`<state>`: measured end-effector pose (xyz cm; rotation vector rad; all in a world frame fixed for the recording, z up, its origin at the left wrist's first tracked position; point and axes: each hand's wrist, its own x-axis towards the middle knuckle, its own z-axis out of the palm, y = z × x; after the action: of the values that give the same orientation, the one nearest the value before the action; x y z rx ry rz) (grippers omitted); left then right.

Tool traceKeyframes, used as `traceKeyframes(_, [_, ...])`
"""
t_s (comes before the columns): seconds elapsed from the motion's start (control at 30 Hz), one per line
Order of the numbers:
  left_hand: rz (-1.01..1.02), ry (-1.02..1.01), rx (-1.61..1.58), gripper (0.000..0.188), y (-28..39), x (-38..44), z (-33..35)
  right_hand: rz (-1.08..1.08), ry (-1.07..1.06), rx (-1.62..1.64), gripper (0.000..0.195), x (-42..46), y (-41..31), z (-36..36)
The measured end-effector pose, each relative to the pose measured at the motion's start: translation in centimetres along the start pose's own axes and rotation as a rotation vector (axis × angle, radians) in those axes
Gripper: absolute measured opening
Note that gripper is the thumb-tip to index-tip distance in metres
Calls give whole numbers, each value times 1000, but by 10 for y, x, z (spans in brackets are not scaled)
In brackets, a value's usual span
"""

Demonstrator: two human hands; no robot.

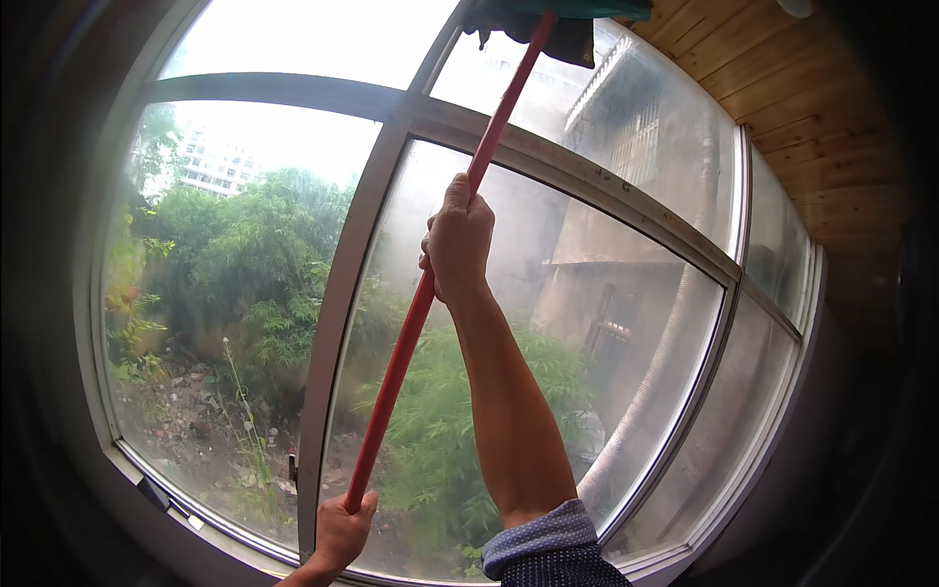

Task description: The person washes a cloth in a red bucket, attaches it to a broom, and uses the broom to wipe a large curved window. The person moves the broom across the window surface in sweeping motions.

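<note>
A red pole (396, 367) slants up across the window from lower left to top centre. My left hand (345, 530) is closed around its bottom end. Higher up, my right hand (462, 238) grips the shaft, thumb pointing up along it, in front of the window's middle. At the pole's top is a green head (601, 9) with a dark cloth (572, 45) hanging from it, against the upper pane; the picture's top edge cuts part of it off. The glass pane (506, 242) behind my right hand looks hazy.
Metal window frame bars (352, 242) divide the panes. A wood-plank ceiling (799, 110) slopes down at the upper right. A small latch (293, 468) sits on the upright bar, and a dark object (152, 493) lies on the sill at lower left. Bushes, rubble and buildings show outside.
</note>
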<state>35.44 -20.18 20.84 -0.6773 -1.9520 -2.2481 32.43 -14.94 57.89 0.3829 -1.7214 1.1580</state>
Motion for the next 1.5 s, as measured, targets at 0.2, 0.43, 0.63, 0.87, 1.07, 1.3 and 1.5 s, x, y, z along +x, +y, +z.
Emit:
traceKeyframes(0.2, [-199, -100, -14, 45, -104, -65, 43, 192, -4, -7, 42, -92, 50, -39])
traceKeyframes(0.43, [-273, -266, -28, 42, -171, -131, 78, 269, -4, -61, 41, -171, 88, -77])
traceKeyframes(0.63, [-326, -391, -63, 40, -146, -147, 88, 331, -58, -73, 43, -190, 94, -100])
traceKeyframes(0.87, [-248, -386, -89, 38, -198, -151, 113, 442, -202, 257, 39, -151, 81, -111])
traceKeyframes(1.07, [-241, -366, -66, 40, -212, -154, 136, 373, -60, -12, 42, -143, 86, -114])
traceKeyframes(1.3, [-252, -413, -36, 40, -251, -160, 175, 341, -24, -86, 42, -144, 85, -131])
traceKeyframes(1.5, [-108, -435, -60, 40, -250, -180, 199, 335, 21, -152, 41, -150, 74, -149])
